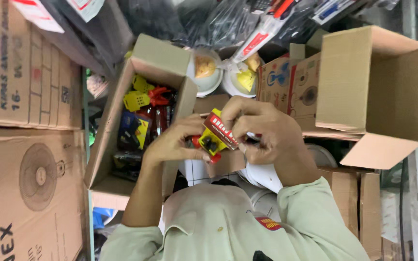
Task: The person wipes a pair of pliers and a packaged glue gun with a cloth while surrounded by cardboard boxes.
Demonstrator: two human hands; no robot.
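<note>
Both hands meet in the middle of the view around a small blister pack (217, 136) with a yellow and red card and a dark part inside. My left hand (172, 143) grips its left side, thumb along the lower edge. My right hand (263, 131) pinches the red top strip and wraps round the right side. The pack is held above an open cardboard box (103, 145) that holds several similar yellow, red and blue packs (142, 104). My pale green shirt fills the bottom of the view.
Large fan cartons (27, 186) are stacked on the left. An open cardboard box (378, 82) lies on its side at right, beside smaller printed fan boxes (286, 82). White round lids (208, 72) and plastic-bagged goods (228, 21) sit behind. A white round base (267, 176) is below my right hand.
</note>
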